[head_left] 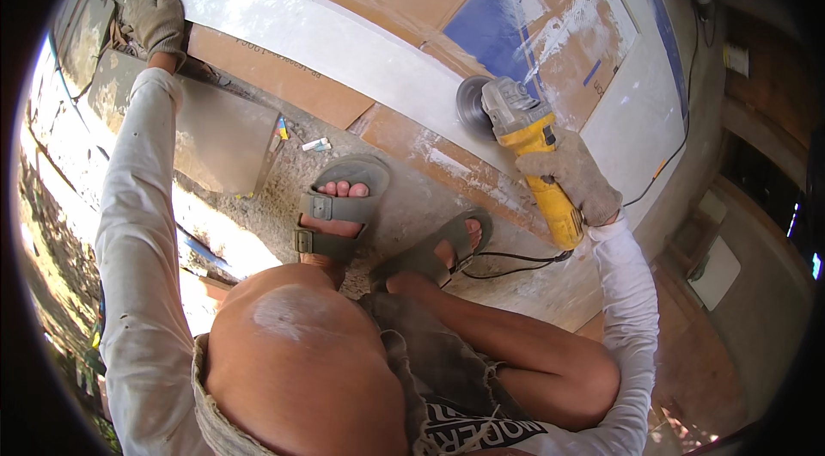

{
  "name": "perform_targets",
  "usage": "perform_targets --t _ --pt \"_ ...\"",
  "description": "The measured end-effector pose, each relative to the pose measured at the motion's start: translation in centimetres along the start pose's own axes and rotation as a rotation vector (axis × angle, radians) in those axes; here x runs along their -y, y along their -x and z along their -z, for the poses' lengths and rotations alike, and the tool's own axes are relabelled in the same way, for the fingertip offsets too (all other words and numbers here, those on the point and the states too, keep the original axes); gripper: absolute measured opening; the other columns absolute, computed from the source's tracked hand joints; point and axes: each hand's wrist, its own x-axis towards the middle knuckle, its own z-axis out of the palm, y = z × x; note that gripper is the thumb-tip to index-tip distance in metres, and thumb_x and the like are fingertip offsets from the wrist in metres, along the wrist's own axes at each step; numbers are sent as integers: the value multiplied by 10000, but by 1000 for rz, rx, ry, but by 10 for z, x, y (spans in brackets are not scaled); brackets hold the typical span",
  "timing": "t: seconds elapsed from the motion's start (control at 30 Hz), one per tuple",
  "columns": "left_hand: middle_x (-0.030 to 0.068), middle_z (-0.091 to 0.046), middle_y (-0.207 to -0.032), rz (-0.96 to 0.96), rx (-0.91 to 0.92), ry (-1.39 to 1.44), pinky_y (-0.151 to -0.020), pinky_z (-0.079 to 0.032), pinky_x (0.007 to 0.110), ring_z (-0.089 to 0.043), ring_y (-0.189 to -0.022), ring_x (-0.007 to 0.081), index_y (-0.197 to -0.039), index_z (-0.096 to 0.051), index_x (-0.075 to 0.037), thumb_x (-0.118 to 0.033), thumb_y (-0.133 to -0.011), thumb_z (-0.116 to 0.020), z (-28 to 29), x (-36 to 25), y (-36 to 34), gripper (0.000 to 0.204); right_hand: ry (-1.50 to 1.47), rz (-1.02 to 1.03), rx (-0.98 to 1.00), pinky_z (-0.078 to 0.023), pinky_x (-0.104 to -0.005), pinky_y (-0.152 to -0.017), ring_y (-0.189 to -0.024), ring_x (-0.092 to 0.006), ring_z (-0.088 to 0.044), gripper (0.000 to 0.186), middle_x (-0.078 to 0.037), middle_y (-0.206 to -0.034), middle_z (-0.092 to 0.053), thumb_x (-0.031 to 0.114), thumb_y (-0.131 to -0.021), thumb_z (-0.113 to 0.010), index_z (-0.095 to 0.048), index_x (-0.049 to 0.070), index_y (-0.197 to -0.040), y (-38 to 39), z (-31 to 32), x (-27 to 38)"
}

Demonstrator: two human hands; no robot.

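Observation:
My right hand (577,174), in a grey work glove, is wrapped round the body of a yellow angle grinder (540,159). The grinder's round disc (473,106) sits at or just over the white surface of a large flat panel (404,82); whether it touches or spins I cannot tell. At the upper left, my gloved left hand (157,11) lies flat with fingers stretched, beside the panel's left end, holding nothing. Inside the panel's white border lies a brown and blue area (494,26) smeared with white.
Cardboard strips (279,73) run along the panel's near edge. A black power cord (516,267) trails from the grinder past my sandalled foot (434,250). Small white pieces (316,145) lie on the rough concrete floor. A grey flat slab (225,134) stands below my left hand.

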Motion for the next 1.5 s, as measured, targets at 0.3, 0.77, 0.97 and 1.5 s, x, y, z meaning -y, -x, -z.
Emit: perform_targets --t 0.3,0.77,0.97,1.5 --pt "205 -635 -1642 -11 9 -34 -1346 -332 507 -512 -1578 400 -1524 -737 -130 -448 -1130 -610 -2 7 -2 522 71 87 6 -538 -356 -696 -741 -156 -657 351 -35 -869 -735 269 -902 -835 -800 -3 -1121 1 4 -13" --pt "179 -606 -1668 -21 -9 31 -1354 -313 498 -491 -1584 385 -1539 -722 -155 -489 -1124 -594 -5 10 -2 548 2 14 -30 -515 -309 -673 -732 -117 -626 282 -17 -871 -696 215 -918 -802 -781 12 -1113 12 6 -23" --pt "175 -609 -1665 -48 -32 44 -1353 -311 504 -489 -1586 386 -1544 -721 -171 -491 -1125 -596 -10 17 -2 542 -67 -2 -35 -527 -313 -703 -773 -124 -639 296 -20 -908 -704 220 -915 -807 -779 15 -1127 14 5 -11" --pt "176 -616 -1669 -37 -30 -10 -1351 -325 484 -508 -1581 384 -1535 -725 -127 -481 -1134 -596 -4 8 -1 550 21 -15 -6 -532 -327 -695 -756 -137 -659 342 -26 -890 -727 255 -894 -830 -783 18 -1137 -2 -4 7"
